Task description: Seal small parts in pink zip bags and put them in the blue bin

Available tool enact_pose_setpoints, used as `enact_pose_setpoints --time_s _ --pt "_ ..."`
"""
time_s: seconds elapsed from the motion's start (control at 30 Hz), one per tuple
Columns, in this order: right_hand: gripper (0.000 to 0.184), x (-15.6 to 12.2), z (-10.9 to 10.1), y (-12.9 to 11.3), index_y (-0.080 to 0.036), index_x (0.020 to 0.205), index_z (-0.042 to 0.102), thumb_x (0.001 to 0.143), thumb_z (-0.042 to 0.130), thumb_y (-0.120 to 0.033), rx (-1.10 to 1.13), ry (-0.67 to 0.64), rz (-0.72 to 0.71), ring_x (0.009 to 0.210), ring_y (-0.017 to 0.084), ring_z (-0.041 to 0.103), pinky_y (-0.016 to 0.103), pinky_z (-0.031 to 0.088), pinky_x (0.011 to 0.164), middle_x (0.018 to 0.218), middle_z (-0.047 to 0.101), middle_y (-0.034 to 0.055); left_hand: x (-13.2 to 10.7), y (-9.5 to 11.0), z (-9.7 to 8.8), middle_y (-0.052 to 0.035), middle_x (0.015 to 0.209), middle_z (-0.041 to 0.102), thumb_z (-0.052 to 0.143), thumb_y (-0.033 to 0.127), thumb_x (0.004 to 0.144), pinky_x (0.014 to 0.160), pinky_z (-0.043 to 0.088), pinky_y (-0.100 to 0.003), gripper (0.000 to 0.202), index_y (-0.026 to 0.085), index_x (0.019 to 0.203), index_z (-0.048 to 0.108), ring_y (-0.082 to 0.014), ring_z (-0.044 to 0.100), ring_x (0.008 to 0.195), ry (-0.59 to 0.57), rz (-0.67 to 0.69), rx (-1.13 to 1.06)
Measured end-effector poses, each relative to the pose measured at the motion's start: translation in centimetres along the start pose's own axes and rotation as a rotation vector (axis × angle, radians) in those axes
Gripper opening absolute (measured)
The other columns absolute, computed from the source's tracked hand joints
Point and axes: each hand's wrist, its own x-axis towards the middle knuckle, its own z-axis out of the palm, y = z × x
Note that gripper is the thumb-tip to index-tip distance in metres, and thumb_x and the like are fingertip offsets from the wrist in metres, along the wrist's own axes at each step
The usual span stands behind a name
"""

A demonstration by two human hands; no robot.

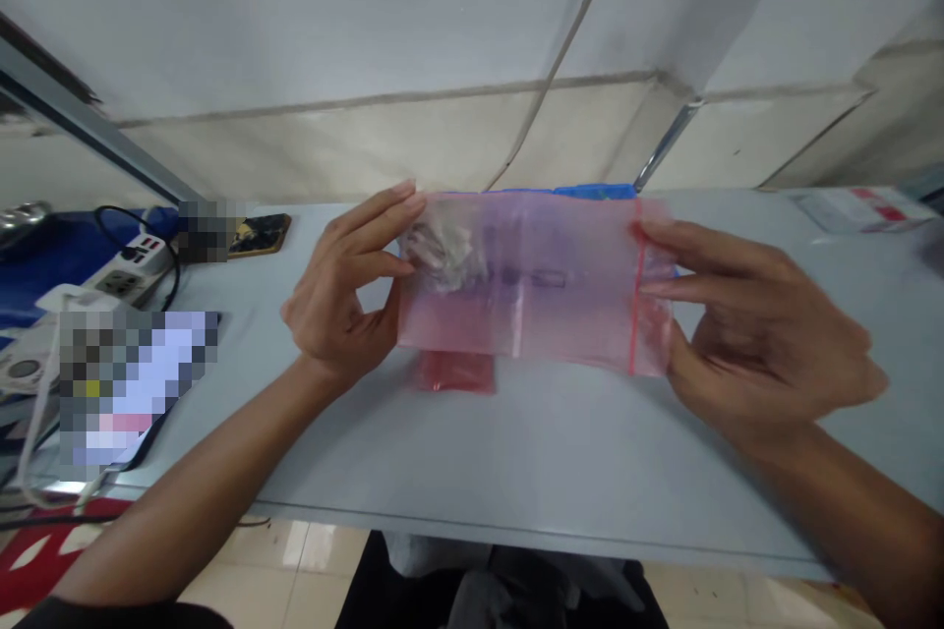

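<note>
A pinkish see-through zip bag [579,314] is stretched level between my two hands above the table. My left hand [350,280] pinches its left end, and my right hand [759,334] grips the right end beside the red zip strip. Inside the bag's left part sits a crumpled pale bundle [444,251]; its kind I cannot make out. Below the bag's lower edge a red plastic packet [455,373] shows on the table, its upper part hidden. Blue items [596,191] peek out behind the top edge, mostly covered by the bag.
On the left lie a phone [151,393] with a lit screen, a power strip [129,270] with cables, and a dark flat item [260,234]. A white-and-red packet [862,208] rests at the back right of the grey table [560,472]. A wall stands behind.
</note>
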Motion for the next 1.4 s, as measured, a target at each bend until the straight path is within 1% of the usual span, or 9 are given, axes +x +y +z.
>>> enact_pose_setpoints --time_s 0.13,0.27,0.4,0.53,0.67,0.9,1.03,1.17,1.4 --pt "0.055 0.3 0.3 0.0 -0.034 0.123 0.076 0.076 0.077 -0.004 0.079 0.033 -0.024 0.110 0.033 0.075 0.052 0.065 0.088 0.131 0.074 0.0023 -0.2 -0.2 0.7 0.0014 0.135 0.069 0.069 0.026 0.095 0.114 0.048 -0.059 0.012 0.028 0.096 0.057 -0.0277 0.059 0.138 0.025 0.020 -0.102" --pt "0.043 0.3 0.0 -0.4 -0.033 0.116 0.077 0.081 0.077 -0.008 0.073 -0.017 0.105 0.097 0.030 0.077 0.047 0.065 0.080 0.110 0.080 0.0034 -0.3 0.0 1.0 0.0001 0.114 0.077 0.069 0.020 0.094 0.094 0.060 -0.051 0.019 0.031 0.109 0.064 -0.0254 0.072 0.112 0.066 0.051 -0.131" --pt "0.018 -0.1 -0.2 -0.6 -0.028 0.096 0.076 0.082 0.084 -0.019 0.032 0.016 0.367 0.055 0.017 0.065 0.031 0.050 0.045 0.071 0.074 -0.0021 -0.4 0.6 0.4 0.0004 0.087 0.075 0.079 0.022 0.087 0.067 0.059 -0.034 0.022 0.029 0.107 0.072 -0.0171 0.070 0.074 -0.077 -0.263 -0.317" --pt "0.009 0.1 -0.2 -0.6 -0.023 0.085 0.073 0.090 0.078 -0.028 0.317 -0.058 0.671 0.041 0.011 0.054 0.027 0.040 0.038 0.058 0.067 -0.0032 0.0 0.6 0.2 0.0022 0.073 0.069 0.077 0.025 0.090 0.050 0.053 -0.024 0.011 0.023 0.098 0.070 -0.0111 0.062 0.054 -0.221 -0.602 -0.798" --pt "0.019 0.6 -0.3 -0.5 -0.022 0.078 0.071 0.093 0.076 -0.031 0.503 -0.098 0.824 0.037 0.008 0.045 0.022 0.033 0.036 0.049 0.058 -0.0053 0.4 0.3 0.3 0.0029 0.067 0.065 0.080 0.024 0.087 0.052 0.050 -0.020 0.013 0.020 0.091 0.068 -0.0085 0.060 0.055 -0.303 -0.725 -1.038" --pt "0.024 0.7 -0.1 -0.6 -0.020 0.070 0.069 0.088 0.080 -0.030 0.657 -0.102 0.866 0.034 0.008 0.041 0.022 0.024 0.031 0.046 0.055 -0.0048 0.7 0.4 0.2 0.0039 0.058 0.061 0.082 0.030 0.084 0.043 0.045 -0.022 0.023 0.019 0.081 0.061 -0.0092 0.055 0.044 -0.341 -0.792 -1.072" --pt "0.024 0.7 0.0 -0.4 -0.021 0.071 0.067 0.090 0.079 -0.031 0.683 -0.119 0.845 0.036 0.009 0.045 0.023 0.029 0.032 0.048 0.055 -0.0044 0.8 0.3 0.5 0.0049 0.058 0.064 0.077 0.027 0.090 0.040 0.049 -0.019 0.021 0.019 0.084 0.058 -0.0111 0.061 0.041 -0.368 -0.783 -1.154" --pt "0.029 0.9 -0.1 -0.7 -0.021 0.069 0.063 0.092 0.076 -0.033 0.678 -0.116 0.949 0.041 0.008 0.049 0.021 0.035 0.037 0.051 0.057 -0.0045 0.6 0.0 0.9 0.0045 0.060 0.066 0.080 0.029 0.088 0.045 0.057 -0.019 0.024 0.018 0.085 0.059 -0.0136 0.068 0.047 -0.373 -0.770 -1.194" --pt "0.028 0.9 -0.2 -0.9 -0.021 0.071 0.063 0.092 0.077 -0.034 0.611 -0.078 1.034 0.045 0.008 0.049 0.021 0.037 0.043 0.052 0.054 -0.0052 0.4 -0.4 0.8 0.0042 0.069 0.071 0.082 0.024 0.087 0.054 0.062 -0.021 0.022 0.018 0.103 0.067 -0.0125 0.071 0.056 -0.328 -0.794 -1.037"
